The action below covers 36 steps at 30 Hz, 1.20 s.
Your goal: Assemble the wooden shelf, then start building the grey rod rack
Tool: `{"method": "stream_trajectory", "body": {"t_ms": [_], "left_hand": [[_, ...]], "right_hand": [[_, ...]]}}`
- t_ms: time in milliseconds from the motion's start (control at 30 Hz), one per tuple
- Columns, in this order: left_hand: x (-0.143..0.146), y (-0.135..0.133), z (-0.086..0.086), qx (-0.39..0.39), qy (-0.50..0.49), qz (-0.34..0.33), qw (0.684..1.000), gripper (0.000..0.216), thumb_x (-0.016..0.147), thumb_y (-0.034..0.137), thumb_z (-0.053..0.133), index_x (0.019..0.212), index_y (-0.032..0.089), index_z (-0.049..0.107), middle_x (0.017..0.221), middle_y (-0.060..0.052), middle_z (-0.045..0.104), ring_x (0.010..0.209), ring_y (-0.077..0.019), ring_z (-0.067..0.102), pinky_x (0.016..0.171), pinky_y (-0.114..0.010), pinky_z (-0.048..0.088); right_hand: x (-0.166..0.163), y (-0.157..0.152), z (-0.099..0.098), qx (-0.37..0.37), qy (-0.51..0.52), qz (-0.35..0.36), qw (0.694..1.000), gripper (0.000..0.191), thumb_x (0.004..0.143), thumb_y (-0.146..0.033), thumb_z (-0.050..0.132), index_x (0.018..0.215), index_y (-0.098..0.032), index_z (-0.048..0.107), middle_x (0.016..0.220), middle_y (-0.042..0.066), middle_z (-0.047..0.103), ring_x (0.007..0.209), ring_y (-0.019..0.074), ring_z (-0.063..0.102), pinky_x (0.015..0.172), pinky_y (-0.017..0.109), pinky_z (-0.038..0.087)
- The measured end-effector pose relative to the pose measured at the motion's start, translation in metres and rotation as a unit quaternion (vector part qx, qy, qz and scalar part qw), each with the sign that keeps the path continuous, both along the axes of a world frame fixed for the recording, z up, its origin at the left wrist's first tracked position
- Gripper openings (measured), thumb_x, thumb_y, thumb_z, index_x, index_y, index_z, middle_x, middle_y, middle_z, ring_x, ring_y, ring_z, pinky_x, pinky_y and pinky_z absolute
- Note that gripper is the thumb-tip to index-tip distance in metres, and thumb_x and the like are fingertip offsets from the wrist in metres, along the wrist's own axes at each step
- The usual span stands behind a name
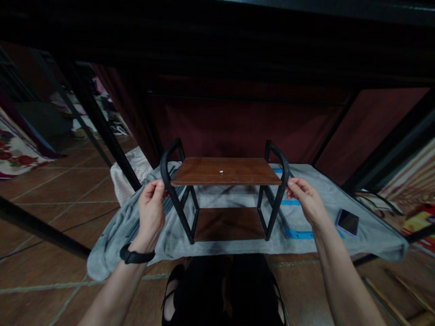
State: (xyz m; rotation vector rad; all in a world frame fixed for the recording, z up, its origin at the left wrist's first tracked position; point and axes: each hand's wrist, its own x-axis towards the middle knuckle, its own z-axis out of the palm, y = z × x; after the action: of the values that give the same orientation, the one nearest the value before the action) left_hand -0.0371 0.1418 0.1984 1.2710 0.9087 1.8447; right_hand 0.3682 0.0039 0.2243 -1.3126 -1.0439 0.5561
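A small two-tier shelf rack (225,169) stands upright in front of me, with brown wood-look boards and black tubular side frames. The fingers of my left hand (152,209) are closed at the left side frame (172,192), level with the top board. At the same height, my right hand (305,198) pinches at the outer edge of the right side frame (281,192). Whether a small part sits between the fingertips is hidden on both sides. On the top board lies a tiny white speck (221,171). The lower board (229,224) rests close to the cloth.
Grey cloth (217,247) covers the low surface under the rack. Blue strips (299,234) and a phone (348,222) lie to the right. Dark metal bars (102,131) frame the space, with a beam (217,45) overhead. A dark red curtain (217,127) hangs behind.
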Motion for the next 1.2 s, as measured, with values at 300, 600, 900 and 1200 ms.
{"method": "stream_trajectory", "body": {"t_ms": [300, 600, 900, 1200], "left_hand": [[0.005, -0.002, -0.004, 0.001, 0.002, -0.013, 1.0, 0.022, 0.083, 0.042, 0.071, 0.088, 0.021, 0.068, 0.081, 0.002, 0.063, 0.072, -0.0107, 0.055, 0.07, -0.023, 0.044], [0.014, -0.005, -0.003, 0.007, 0.012, 0.007, 1.0, 0.023, 0.084, 0.043, 0.071, 0.09, 0.021, 0.069, 0.079, 0.001, 0.063, 0.068, -0.0107, 0.053, 0.066, -0.023, 0.044], [0.013, -0.001, -0.004, 0.01, -0.021, 0.0, 1.0, 0.025, 0.081, 0.044, 0.073, 0.09, 0.02, 0.071, 0.085, 0.001, 0.065, 0.076, -0.0109, 0.057, 0.073, -0.022, 0.045], [0.018, -0.001, -0.003, 0.005, -0.04, -0.016, 0.999, 0.023, 0.08, 0.041, 0.076, 0.084, 0.019, 0.07, 0.078, 0.002, 0.062, 0.069, -0.0096, 0.052, 0.068, -0.022, 0.042]], "right_hand": [[0.002, -0.001, 0.001, 0.005, 0.003, -0.016, 1.0, 0.036, 0.072, -0.058, 0.076, 0.078, -0.024, 0.065, 0.063, -0.003, 0.056, 0.057, 0.0126, 0.052, 0.056, 0.026, 0.046], [0.007, 0.002, -0.001, 0.014, 0.045, -0.023, 0.999, 0.04, 0.069, -0.06, 0.079, 0.072, -0.023, 0.063, 0.062, -0.002, 0.056, 0.055, 0.0119, 0.05, 0.054, 0.026, 0.045], [0.013, -0.003, -0.016, 0.032, 0.033, -0.025, 0.999, 0.031, 0.077, -0.053, 0.076, 0.09, -0.025, 0.068, 0.075, -0.003, 0.062, 0.061, 0.0111, 0.054, 0.059, 0.025, 0.047], [0.017, -0.001, -0.019, 0.042, 0.017, -0.034, 0.998, 0.029, 0.079, -0.051, 0.074, 0.09, -0.025, 0.069, 0.069, -0.003, 0.06, 0.06, 0.0129, 0.053, 0.06, 0.027, 0.047]]}}
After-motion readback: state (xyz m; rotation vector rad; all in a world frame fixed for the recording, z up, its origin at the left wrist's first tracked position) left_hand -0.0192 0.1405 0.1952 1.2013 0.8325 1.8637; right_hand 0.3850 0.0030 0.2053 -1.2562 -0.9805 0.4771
